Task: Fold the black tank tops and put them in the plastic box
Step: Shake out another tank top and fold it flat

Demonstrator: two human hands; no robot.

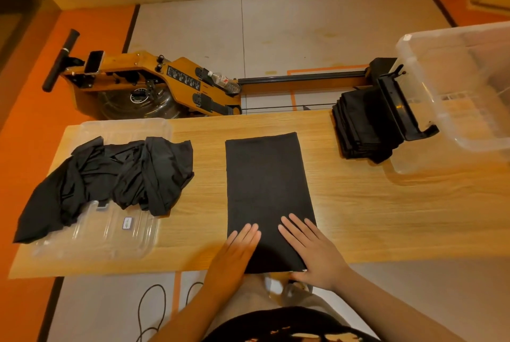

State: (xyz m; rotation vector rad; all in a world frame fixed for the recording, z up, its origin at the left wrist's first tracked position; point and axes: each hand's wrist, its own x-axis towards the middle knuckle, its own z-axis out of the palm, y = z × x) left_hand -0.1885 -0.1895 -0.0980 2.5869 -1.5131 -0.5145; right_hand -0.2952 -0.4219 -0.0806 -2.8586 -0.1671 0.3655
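Observation:
A black tank top (266,184) lies folded into a long flat rectangle in the middle of the wooden table (358,203). My left hand (237,250) and my right hand (311,247) press flat on its near end, fingers straight, side by side. A heap of unfolded black tank tops (110,176) lies at the left on a clear plastic lid (110,231). A stack of folded black tank tops (364,126) sits at the far right, next to the clear plastic box (455,87), which lies tipped on its side.
A wooden rowing machine (154,85) with a water bottle (225,82) stands on the floor behind the table. A black frame (400,109) rests against the folded stack. Cables (154,308) lie on the floor near my legs.

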